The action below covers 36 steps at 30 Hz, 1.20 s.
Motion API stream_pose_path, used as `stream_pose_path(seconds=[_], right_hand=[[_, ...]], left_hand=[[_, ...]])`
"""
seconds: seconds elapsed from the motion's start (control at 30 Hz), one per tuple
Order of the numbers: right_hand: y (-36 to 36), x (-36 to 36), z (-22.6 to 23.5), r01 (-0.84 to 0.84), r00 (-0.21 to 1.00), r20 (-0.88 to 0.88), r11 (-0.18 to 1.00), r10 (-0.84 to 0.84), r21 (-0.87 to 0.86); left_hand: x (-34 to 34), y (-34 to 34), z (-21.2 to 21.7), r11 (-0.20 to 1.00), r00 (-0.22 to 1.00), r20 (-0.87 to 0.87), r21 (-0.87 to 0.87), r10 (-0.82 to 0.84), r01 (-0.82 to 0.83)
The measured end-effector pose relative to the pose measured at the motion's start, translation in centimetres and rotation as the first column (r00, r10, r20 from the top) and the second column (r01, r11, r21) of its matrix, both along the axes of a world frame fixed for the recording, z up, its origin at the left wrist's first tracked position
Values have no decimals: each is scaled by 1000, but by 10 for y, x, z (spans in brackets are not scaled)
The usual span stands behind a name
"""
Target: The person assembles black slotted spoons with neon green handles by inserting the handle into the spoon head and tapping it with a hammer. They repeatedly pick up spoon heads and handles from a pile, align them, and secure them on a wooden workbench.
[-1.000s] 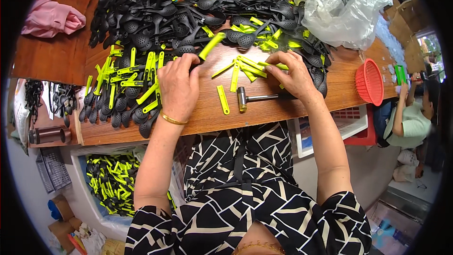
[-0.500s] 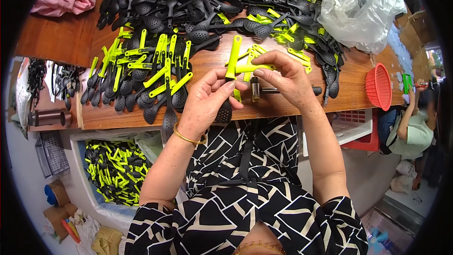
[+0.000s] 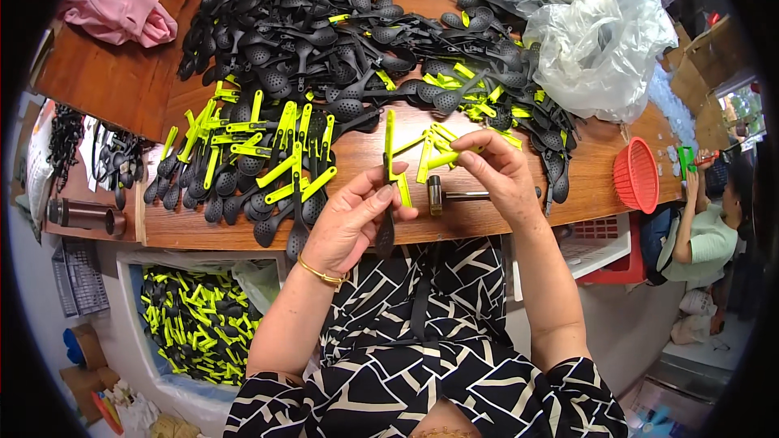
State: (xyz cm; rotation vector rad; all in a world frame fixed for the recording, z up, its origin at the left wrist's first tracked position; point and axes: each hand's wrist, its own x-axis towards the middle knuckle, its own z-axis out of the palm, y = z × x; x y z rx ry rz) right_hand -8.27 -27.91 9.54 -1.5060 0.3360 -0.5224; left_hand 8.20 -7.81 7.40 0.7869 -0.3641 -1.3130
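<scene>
Slotted spoon (image 3: 386, 195): black, with a yellow-green strip along the handle; held upright above the near edge of the bench (image 3: 487, 215), bowl end down.
Left hand (image 3: 353, 223): closed on the spoon, thumb and fingers pinched around the lower handle.
Right hand (image 3: 491, 170): fingertips pinched shut on 1 loose yellow-green strip (image 3: 450, 156), just right of the spoon, not touching it.
Hammer (image 3: 454, 194): lying on the bench beneath the hands.
Finished spoons (image 3: 260, 170): laid in rows at left; a black unfitted pile (image 3: 341, 40) behind.
Risk: the strip could be seated crooked, judged from its tilt against the upright handle.
Risk: the spoon could be dropped off the bench edge, only a pinch grip being used.
</scene>
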Motion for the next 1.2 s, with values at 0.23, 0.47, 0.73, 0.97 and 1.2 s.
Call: stream_pose_path(seconds=[0.23, 0.47, 0.73, 0.97, 1.2], right_hand=[[4, 19, 17, -43, 996, -89, 935, 12, -352], [8, 37, 46, -155, 987, -143, 718, 77, -678], [11, 44, 41, -214, 974, -206, 689, 95, -692], [30, 37, 31, -226, 947, -320, 619, -43, -752], [41, 3, -5, -191, 920, -391, 851, -18, -490]], left_hand=[[-7, 0, 3, 982, 933, 350, 133, 78, -132], [-12, 6, 2, 974, 917, 391, 170, 74, -151], [-15, 8, 10, 966, 876, 482, 215, 24, -145], [-19, 12, -8, 957, 779, 626, 205, 35, -207], [-54, 51, -29, 939, 953, 302, 320, 25, -126]])
